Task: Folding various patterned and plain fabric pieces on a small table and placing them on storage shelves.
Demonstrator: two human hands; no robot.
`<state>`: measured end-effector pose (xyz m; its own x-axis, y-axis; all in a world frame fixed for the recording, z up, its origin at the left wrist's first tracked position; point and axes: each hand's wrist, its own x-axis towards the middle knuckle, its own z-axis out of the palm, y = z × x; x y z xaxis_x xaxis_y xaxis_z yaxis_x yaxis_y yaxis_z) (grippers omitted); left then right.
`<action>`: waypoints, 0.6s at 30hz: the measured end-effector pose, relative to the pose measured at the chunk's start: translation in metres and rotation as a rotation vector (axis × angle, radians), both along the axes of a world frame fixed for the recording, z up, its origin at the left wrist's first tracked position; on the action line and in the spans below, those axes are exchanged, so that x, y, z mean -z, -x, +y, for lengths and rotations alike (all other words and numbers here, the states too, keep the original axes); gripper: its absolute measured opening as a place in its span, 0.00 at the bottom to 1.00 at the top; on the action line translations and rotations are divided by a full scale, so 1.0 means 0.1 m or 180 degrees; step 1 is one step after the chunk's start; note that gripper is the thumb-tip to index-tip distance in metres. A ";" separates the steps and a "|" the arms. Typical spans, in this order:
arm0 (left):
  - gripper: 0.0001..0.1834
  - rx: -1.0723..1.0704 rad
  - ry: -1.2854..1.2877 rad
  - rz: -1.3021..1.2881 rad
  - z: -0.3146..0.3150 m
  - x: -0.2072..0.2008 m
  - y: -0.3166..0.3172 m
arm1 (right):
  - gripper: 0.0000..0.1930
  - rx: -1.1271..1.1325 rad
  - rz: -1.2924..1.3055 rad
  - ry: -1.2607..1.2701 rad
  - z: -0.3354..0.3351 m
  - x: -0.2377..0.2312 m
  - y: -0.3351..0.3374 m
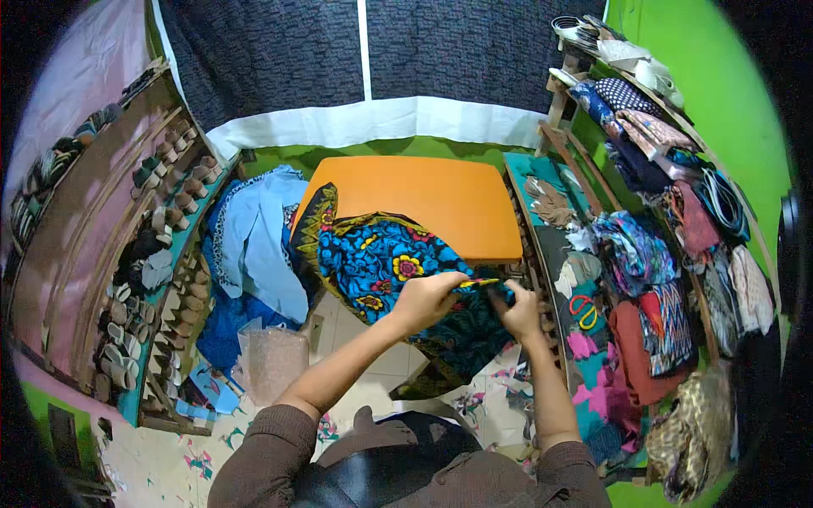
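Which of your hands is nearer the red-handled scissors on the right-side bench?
Right. The right hand grips the patterned cloth just left of the red-handled scissors; the left hand holds the same cloth farther left, beyond the right hand.

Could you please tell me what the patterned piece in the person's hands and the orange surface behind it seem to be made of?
The patterned piece looks like thin woven cloth, matte, printed with flowers: it drapes and folds softly where the left hand and right hand pinch it. The orange surface seems a rigid smooth board or mat, possibly plastic or laminate: flat, even in colour, slightly glossy.
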<state>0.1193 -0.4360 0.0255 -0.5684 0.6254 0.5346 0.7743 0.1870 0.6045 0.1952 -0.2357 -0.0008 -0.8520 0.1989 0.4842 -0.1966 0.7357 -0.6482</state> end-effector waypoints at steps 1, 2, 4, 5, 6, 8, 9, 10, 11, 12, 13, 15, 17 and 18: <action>0.14 -0.0023 -0.0026 0.0062 -0.02 0.02 -0.16 | 0.14 0.0095 -0.0087 0.0149 0.01 -0.01 -0.16; 0.14 -0.0004 -0.0064 0.0120 -0.02 0.04 -0.31 | 0.14 0.0245 0.0052 -0.0021 0.05 -0.01 -0.30; 0.14 0.0022 -0.0183 0.0156 -0.08 0.09 -0.58 | 0.14 0.0432 0.0075 -0.0157 0.01 -0.11 -0.64; 0.14 0.0018 -0.0302 0.0187 -0.13 0.12 -0.71 | 0.17 0.0429 0.0264 -0.0132 0.00 -0.05 -0.73; 0.14 0.0048 -0.0288 0.0171 -0.20 0.16 -0.81 | 0.17 0.0459 0.0249 -0.0119 -0.08 -0.05 -0.83; 0.16 -0.0313 -0.0183 0.0002 -0.40 0.15 -0.98 | 0.19 0.0497 0.0097 -0.0468 -0.27 -0.07 -1.02; 0.15 -0.0513 -0.0173 -0.0049 -0.49 0.20 -1.02 | 0.20 0.0490 -0.0224 -0.0337 -0.35 -0.03 -1.09; 0.15 -0.0634 -0.0063 -0.0111 -0.55 0.16 -1.08 | 0.19 0.0388 0.0011 -0.0387 -0.38 0.08 -1.15; 0.16 -0.0692 -0.0139 -0.0002 -0.64 0.16 -1.09 | 0.18 0.0310 0.0020 -0.0330 -0.50 0.05 -1.22; 0.16 -0.0751 -0.0215 0.0112 -0.71 0.15 -1.11 | 0.18 0.0231 0.0033 -0.0273 -0.60 0.01 -1.27; 0.16 -0.0841 -0.0148 0.0010 -0.80 0.07 -1.16 | 0.18 0.0231 0.0019 -0.0249 -0.71 0.02 -1.31; 0.13 -0.0996 0.0099 0.0068 -0.94 -0.11 -1.22 | 0.16 0.0148 -0.0202 -0.0184 -0.84 0.00 -1.40; 0.12 -0.1127 -0.0208 0.0397 -1.04 -0.21 -1.19 | 0.16 0.0053 -0.0233 -0.0196 -0.98 0.13 -1.42; 0.12 -0.1204 -0.0222 0.0572 -1.07 -0.27 -1.17 | 0.16 -0.0017 -0.0274 -0.0219 -1.02 0.19 -1.44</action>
